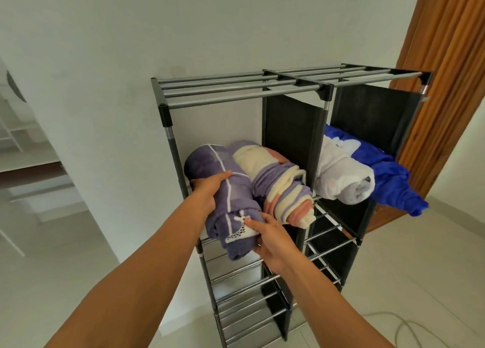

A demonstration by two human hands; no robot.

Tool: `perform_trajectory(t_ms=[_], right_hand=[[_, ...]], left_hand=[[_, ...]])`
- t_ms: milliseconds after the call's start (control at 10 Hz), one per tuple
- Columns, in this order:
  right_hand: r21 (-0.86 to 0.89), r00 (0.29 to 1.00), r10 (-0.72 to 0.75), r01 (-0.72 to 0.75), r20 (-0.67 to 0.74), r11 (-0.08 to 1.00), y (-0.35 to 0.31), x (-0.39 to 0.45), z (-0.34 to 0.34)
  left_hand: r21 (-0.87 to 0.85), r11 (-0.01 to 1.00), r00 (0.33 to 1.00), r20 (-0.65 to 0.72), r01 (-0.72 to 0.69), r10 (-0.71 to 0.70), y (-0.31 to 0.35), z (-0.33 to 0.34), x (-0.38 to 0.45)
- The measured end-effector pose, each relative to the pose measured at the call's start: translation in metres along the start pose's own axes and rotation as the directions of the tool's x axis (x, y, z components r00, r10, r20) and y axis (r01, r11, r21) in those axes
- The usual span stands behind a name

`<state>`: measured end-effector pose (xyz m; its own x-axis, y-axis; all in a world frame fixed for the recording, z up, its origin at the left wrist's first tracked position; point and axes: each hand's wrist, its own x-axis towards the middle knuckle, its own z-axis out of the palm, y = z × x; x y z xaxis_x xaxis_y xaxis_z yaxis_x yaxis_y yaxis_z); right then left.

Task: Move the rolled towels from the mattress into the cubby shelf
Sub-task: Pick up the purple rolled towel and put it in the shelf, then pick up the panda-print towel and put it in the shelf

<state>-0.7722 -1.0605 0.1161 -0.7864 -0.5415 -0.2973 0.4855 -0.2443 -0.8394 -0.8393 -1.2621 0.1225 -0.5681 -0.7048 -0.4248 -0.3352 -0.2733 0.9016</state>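
Observation:
A black and grey cubby shelf (168, 117) stands against the white wall. A rolled purple towel (210, 166) with a white line lies in its top left cubby, its near end sticking out over the front. My left hand (207, 190) grips the roll's left side. My right hand (270, 240) holds its near end from below. Beside it in the same cubby lies a striped purple, cream and pink roll (283, 187). The top right cubby holds a white roll (341, 174) and a blue towel (393, 180) hanging over the edge. The mattress is out of view.
Lower cubbies with metal bar floors (328, 232) are open below. A wooden door (451, 59) stands at the right behind the shelf. A grey cable (404, 326) lies on the tiled floor at the lower right. White furniture (15, 132) sits at the far left.

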Motion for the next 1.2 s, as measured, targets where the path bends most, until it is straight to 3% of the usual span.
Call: perform_trajectory(t_ms=[100, 200, 400, 500, 600, 700, 800, 900, 1000, 1100, 1200], right_hand=[[-0.007, 1.000, 0.003, -0.003, 0.008, 1.000, 0.000, 0.005, 0.003], [-0.004, 1.000, 0.015, -0.015, -0.003, 1.000, 0.004, 0.009, 0.002], [-0.046, 0.996, -0.070, 0.068, -0.046, 0.997, -0.002, 0.018, 0.011], [-0.024, 0.999, -0.037, 0.037, -0.006, 0.999, 0.000, 0.022, 0.011], [-0.003, 0.997, 0.017, -0.017, 0.071, 1.000, 0.008, 0.018, 0.002], [-0.007, 0.993, 0.074, -0.073, 0.094, 0.997, 0.011, 0.002, -0.024], [0.010, 0.987, 0.132, -0.132, -0.086, 0.991, 0.014, -0.023, -0.077], [0.070, 0.909, 0.149, -0.132, -0.389, 0.989, 0.022, -0.069, -0.143], [0.177, 0.742, 0.154, -0.049, -0.652, 0.983, 0.031, -0.136, -0.210], [0.229, 0.562, 0.138, 0.093, -0.815, 0.969, 0.036, -0.228, -0.263], [0.241, 0.336, 0.138, 0.286, -0.932, 0.927, 0.049, -0.336, -0.301]], left_hand=[[0.103, 0.992, 0.997, 0.025, 0.074, -0.077, 0.008, 0.004, 0.003], [0.110, 0.992, 0.998, -0.009, 0.057, -0.056, 0.018, -0.003, -0.051], [-0.021, 0.986, 0.983, -0.075, -0.167, 0.165, 0.025, 0.001, -0.047], [0.067, 0.980, 0.979, -0.067, -0.187, 0.192, 0.031, -0.001, -0.056], [0.389, 0.881, 0.949, -0.048, -0.268, 0.310, 0.026, 0.001, -0.078], [0.527, 0.663, 0.807, 0.077, -0.532, 0.586, 0.016, 0.013, -0.105], [0.302, 0.606, 0.669, 0.186, -0.735, 0.719, 0.005, 0.036, -0.138], [0.095, 0.583, 0.553, 0.470, -0.807, 0.688, -0.028, 0.074, -0.179], [0.141, 0.650, 0.426, 0.852, -0.747, 0.304, -0.089, 0.140, -0.210], [0.242, 0.569, 0.244, 0.967, -0.786, -0.074, -0.153, 0.209, -0.261], [0.160, 0.503, 0.048, 0.973, -0.849, -0.227, -0.206, 0.260, -0.346]])
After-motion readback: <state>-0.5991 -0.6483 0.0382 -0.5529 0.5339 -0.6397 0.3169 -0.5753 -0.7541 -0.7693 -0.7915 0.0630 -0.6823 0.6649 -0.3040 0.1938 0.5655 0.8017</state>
